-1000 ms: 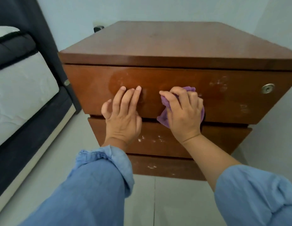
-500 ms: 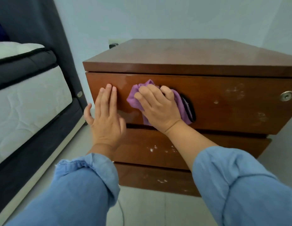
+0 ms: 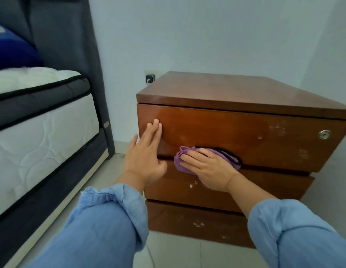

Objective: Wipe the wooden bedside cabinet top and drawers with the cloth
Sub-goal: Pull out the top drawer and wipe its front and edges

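Hands: both reach forward out of rolled blue sleeves (image 3: 114,213) to the front of the wooden bedside cabinet (image 3: 236,136), at centre frame.
Left hand (image 3: 145,157): flat and open, fingers straight and close together, holding nothing; the fingertips (image 3: 154,123) rest on the left end of the top drawer front, near its upper corner, and the palm hangs over the gap to the drawer below.
Right hand (image 3: 209,169): spread palm-down on the purple cloth (image 3: 184,158), pressing it to the lower edge of the top drawer; fingers point to the left of the frame, not curled round the fabric.
Cabinet: right of centre, three drawers stacked under a plain brown top, set against a pale wall (image 3: 207,35).
Bed: mattress (image 3: 38,128) and dark frame fill the left side of the frame, well apart from the hands.
Top drawer (image 3: 245,132): glossy, with a darker patch across its middle and pale smudges toward the right end.
Cloth: bunched just beside and right of the left hand, lying over the dark oval handle recess (image 3: 229,155); its left end sticks out past the right fingertips.
Middle drawer (image 3: 265,188): white specks just below the right hand.
Bottom drawer (image 3: 187,219): a few white marks at lower centre.
Lock (image 3: 324,134): small round metal disc at the right end of the top drawer.
Wall socket (image 3: 150,78): behind the cabinet's upper left corner.
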The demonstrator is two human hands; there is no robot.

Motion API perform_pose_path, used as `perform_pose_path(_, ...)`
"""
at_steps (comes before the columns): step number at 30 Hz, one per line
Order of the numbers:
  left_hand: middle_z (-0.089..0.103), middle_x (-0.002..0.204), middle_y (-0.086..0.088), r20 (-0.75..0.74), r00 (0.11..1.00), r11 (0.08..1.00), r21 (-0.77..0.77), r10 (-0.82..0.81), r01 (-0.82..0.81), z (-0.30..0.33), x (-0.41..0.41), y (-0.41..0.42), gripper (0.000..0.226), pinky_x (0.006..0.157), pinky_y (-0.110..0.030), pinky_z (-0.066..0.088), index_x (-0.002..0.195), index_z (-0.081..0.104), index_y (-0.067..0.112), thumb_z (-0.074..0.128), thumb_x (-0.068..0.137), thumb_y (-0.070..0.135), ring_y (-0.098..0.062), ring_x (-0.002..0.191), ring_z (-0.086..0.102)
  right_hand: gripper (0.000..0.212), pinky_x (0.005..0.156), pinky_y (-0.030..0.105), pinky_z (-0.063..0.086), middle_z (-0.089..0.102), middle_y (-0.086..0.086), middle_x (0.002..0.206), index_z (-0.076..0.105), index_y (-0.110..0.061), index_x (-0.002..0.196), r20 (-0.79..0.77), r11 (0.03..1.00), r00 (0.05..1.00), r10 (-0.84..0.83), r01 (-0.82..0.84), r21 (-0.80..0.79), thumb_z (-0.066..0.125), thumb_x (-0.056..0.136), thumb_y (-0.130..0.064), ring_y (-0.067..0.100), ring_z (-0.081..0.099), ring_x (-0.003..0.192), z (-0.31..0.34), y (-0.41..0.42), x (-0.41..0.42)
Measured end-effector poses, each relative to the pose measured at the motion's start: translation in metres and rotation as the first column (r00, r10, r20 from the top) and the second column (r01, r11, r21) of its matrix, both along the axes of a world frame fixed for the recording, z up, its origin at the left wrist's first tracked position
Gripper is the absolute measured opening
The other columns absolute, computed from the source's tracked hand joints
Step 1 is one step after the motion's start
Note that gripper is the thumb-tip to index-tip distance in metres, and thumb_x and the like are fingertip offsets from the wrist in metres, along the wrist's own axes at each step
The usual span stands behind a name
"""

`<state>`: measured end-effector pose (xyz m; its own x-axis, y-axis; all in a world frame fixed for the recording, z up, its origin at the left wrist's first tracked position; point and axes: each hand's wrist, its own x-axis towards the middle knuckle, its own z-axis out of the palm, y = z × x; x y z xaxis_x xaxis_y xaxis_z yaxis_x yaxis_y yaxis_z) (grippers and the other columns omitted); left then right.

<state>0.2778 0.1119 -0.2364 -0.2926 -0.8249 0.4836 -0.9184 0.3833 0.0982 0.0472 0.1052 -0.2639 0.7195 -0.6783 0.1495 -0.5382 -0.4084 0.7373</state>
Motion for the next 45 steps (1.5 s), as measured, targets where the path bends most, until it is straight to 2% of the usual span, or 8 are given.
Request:
perform_pose_path(4,-0.023,0.156,0.009,0.101,0.995,0.993,0.112,0.018,-0.029,0.012,0.009,0.010,0.086,0.117,-0.045,-0.006,0.150,-0.013,0.019,0.043,0.087,0.035,-0.014,0.147,-0.002,0.088,0.104,0.044,0.034,0.056,0.008,0.134,0.055,-0.014,0.131,0.286,0.988,0.957,-0.043,0.084,-0.129,0.089,0.051,-0.029,0.029,0.044,0.126,0.005,0.019,-0.025)
perform_pose_path(8,-0.013,0.158,0.012,-0.083,0.994,0.987,0.148,0.068,-0.056,0.014,0.003,0.017,0.082,0.118,-0.043,0.001,0.152,-0.004,0.018,0.047,0.087,0.025,-0.014,0.145,0.013,0.055,0.098,0.044,0.039,0.056,0.014,0.130,0.053,-0.009,0.129,0.524,0.945,0.820,0.230,-0.059,-0.321,0.052,0.083,-0.040,0.030,0.042,0.121,0.060,0.007,-0.003)
perform_pose_path(12,-0.001,0.157,0.011,-0.418,0.891,0.975,0.195,0.179,-0.105,-0.007,-0.008,0.011,0.085,0.117,-0.047,0.017,0.151,0.002,0.019,0.053,0.083,0.021,-0.022,0.139,0.028,0.051,0.096,0.041,0.037,0.058,0.014,0.125,0.058,-0.006,0.123,0.508,0.885,0.772,0.383,-0.149,-0.441,0.051,0.085,-0.038,0.028,0.042,0.116,0.095,-0.025,0.040)
perform_pose_path(16,0.038,0.143,0.005,-0.750,0.647,0.986,0.166,0.139,-0.020,-0.038,-0.006,-0.011,0.073,0.099,-0.043,0.047,0.147,0.020,0.030,0.048,0.079,0.024,-0.019,0.120,0.051,0.053,0.098,0.038,0.028,0.047,0.005,0.135,0.042,-0.015,0.139,0.408,0.819,0.881,0.241,0.041,-0.572,0.044,0.088,-0.026,0.024,0.036,0.120,0.072,-0.052,0.068)
perform_pose_path(23,0.053,0.131,0.005,-0.861,0.476,0.983,0.140,0.181,-0.120,-0.080,-0.013,-0.021,0.064,0.103,-0.039,0.044,0.139,0.040,0.027,0.045,0.078,0.008,-0.014,0.118,0.051,0.058,0.102,0.036,0.023,0.028,0.002,0.144,0.029,-0.016,0.145,0.274,0.759,0.933,0.234,0.001,-0.651,0.038,0.089,-0.029,0.021,0.031,0.127,0.061,-0.056,0.072)
perform_pose_path(33,0.014,0.158,0.004,-0.390,0.866,0.925,0.331,0.314,-0.186,-0.078,-0.004,-0.005,0.084,0.116,-0.037,0.019,0.151,0.011,0.019,0.050,0.077,0.028,-0.017,0.138,0.030,0.055,0.106,0.038,0.024,0.043,0.006,0.146,0.033,-0.012,0.144,0.012,0.881,0.976,0.219,-0.193,-0.433,0.029,0.089,-0.017,0.026,0.035,0.130,0.041,-0.051,0.068)
perform_pose_path(40,0.011,0.159,0.010,-0.245,0.908,0.883,0.416,0.339,-0.217,-0.071,0.006,-0.008,0.088,0.117,-0.042,0.016,0.151,0.002,0.027,0.051,0.079,0.019,-0.012,0.139,0.030,0.058,0.099,0.035,0.037,0.061,0.002,0.127,0.059,-0.016,0.128,-0.080,0.899,0.949,0.304,-0.314,-0.306,0.069,0.075,-0.036,0.022,0.057,0.116,0.018,-0.045,0.067)
perform_pose_path(45,0.017,0.157,0.010,-0.268,0.908,0.860,0.483,0.323,-0.164,-0.062,0.010,-0.005,0.086,0.114,-0.045,0.022,0.151,0.003,0.027,0.049,0.079,0.015,-0.020,0.131,0.042,0.055,0.094,0.038,0.031,0.062,0.005,0.125,0.061,-0.014,0.124,0.021,0.892,0.928,0.371,-0.350,-0.287,0.070,0.076,-0.038,0.026,0.054,0.114,0.041,-0.035,0.049)
